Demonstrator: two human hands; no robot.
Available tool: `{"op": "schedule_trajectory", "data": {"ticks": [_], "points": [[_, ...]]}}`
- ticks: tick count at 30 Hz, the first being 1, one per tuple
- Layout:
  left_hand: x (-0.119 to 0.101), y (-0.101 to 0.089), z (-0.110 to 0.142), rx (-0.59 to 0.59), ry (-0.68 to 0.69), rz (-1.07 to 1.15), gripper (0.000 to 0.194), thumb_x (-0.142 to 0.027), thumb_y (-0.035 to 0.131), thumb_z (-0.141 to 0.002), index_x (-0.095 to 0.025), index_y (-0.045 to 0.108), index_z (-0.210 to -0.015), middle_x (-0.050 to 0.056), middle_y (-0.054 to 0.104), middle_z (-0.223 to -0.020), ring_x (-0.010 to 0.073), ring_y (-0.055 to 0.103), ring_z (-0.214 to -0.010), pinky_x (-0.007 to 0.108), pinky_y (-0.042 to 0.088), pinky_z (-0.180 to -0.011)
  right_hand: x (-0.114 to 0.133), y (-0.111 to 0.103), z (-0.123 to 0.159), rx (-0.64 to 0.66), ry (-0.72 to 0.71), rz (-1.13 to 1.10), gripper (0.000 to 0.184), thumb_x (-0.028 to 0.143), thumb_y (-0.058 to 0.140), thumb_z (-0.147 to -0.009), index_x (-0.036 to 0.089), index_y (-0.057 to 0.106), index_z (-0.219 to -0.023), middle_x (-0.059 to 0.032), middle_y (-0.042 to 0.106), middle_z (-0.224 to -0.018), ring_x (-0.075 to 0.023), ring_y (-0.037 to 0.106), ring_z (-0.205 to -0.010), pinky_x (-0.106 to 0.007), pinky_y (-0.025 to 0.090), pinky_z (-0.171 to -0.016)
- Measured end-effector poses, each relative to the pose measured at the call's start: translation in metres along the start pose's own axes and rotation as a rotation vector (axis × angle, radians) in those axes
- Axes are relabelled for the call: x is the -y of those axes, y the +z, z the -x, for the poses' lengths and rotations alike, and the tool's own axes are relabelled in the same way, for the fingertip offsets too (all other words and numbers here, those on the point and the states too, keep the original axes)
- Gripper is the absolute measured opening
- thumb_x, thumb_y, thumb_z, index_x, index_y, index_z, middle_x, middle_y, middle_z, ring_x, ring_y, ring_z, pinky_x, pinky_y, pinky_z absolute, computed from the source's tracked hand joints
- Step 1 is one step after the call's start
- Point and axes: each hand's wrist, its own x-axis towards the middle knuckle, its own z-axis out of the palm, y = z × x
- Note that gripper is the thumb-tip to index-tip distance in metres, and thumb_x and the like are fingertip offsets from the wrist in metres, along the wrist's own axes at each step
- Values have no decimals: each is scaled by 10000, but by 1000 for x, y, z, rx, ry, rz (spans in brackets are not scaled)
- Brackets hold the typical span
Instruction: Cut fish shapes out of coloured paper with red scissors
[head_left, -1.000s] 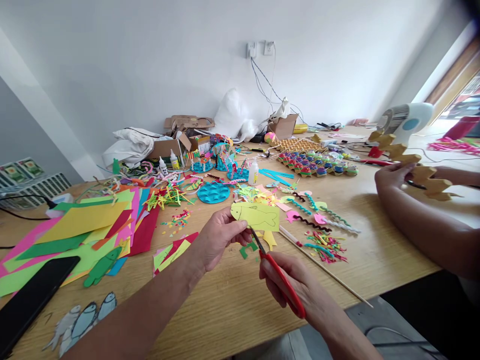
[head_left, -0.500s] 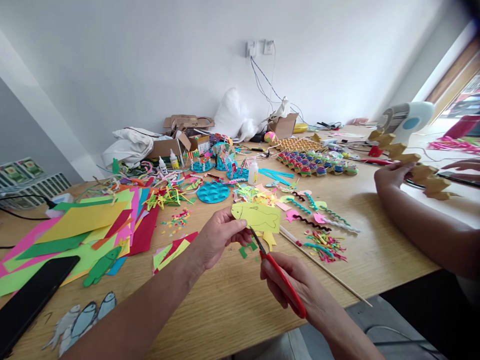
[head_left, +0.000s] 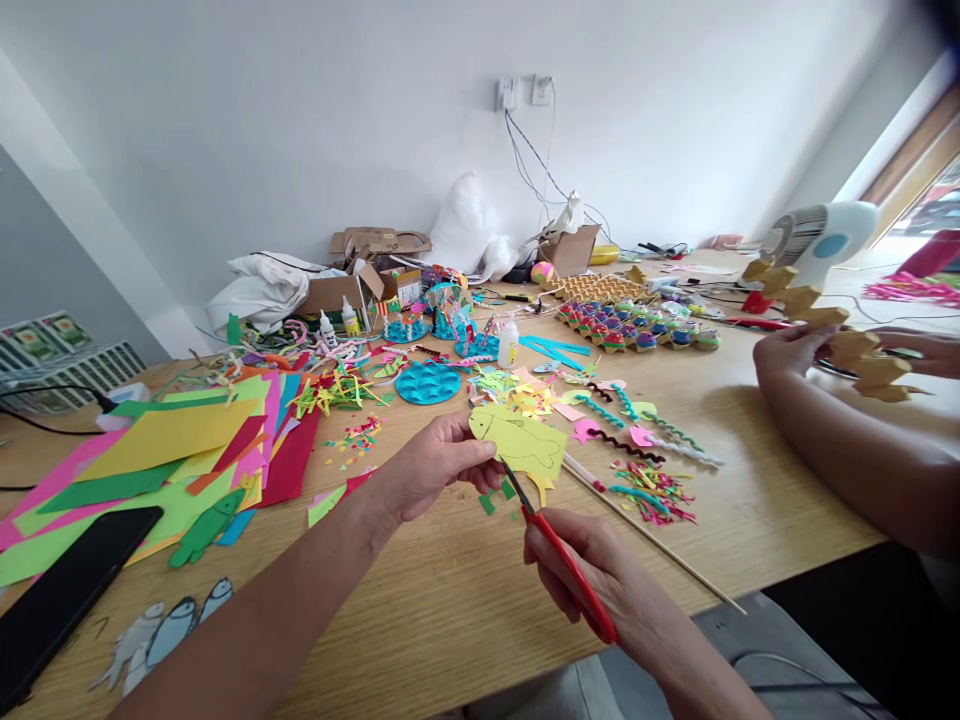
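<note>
My left hand [head_left: 442, 462] pinches the left end of a yellow-green sheet of paper [head_left: 525, 438] between thumb and fingers. A fish is drawn on it in dark outline, with its head by my thumb and its tail at the right. The paper around the head is cut to a curve. Red-handled scissors [head_left: 562, 560] are in my right hand [head_left: 592, 570], with the fingers wrapped round the handles. Their blades meet the paper's lower edge just right of my left thumb. Small green paper scraps [head_left: 495, 495] lie on the table below.
Coloured paper sheets [head_left: 150, 470], a green paper fish [head_left: 206, 528] and a black phone [head_left: 82, 600] lie at left. A wooden stick [head_left: 667, 545] and twisted pipe cleaners [head_left: 626, 443] are at right. Another person's arm [head_left: 840, 430] there holds a yellow egg-carton strip [head_left: 862, 360].
The yellow-green paper has tilted, its tail end dropping lower. My hands and the scissors keep nearly the same place. The other person's far hand has come closer to the carton strip.
</note>
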Motion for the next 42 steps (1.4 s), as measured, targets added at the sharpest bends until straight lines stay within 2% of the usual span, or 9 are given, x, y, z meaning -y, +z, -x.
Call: {"op": "schedule_trajectory", "data": {"ticks": [10, 16, 27, 42], "points": [[-3, -3, -1, 39, -37, -38, 175, -265, 651, -673, -120, 599, -756, 23, 621, -623, 97, 578, -531, 203, 451, -509, -1, 0, 2, -2, -21, 13, 358, 468, 451, -839, 183, 463, -625, 72, 397, -456, -71, 356, -387, -179, 289, -384], [-3, -4, -2, 66, -58, -51, 219, -302, 669, -665, -121, 601, -768, 32, 634, -653, 98, 583, -532, 201, 454, -505, -4, 1, 3, -6, -29, 39, 352, 444, 432, -860, 175, 469, -636, 70, 398, -464, -68, 357, -400, -175, 287, -394], [-2, -5, -3, 78, -63, -35, 214, -293, 673, -664, -121, 600, -769, 29, 636, -650, 95, 588, -530, 195, 454, -506, -6, 3, 1, -16, -27, 20, 389, 491, 431, -848, 182, 458, -612, 73, 394, -425, -63, 349, -361, -171, 260, -361], [-2, -4, -2, 80, -82, -50, 214, -298, 673, -673, -119, 604, -768, 33, 627, -637, 91, 569, -523, 205, 456, -521, -4, 3, 2, -7, -35, 52, 377, 485, 420, -849, 190, 442, -615, 69, 392, -460, -76, 373, -388, -181, 295, -387]]}}
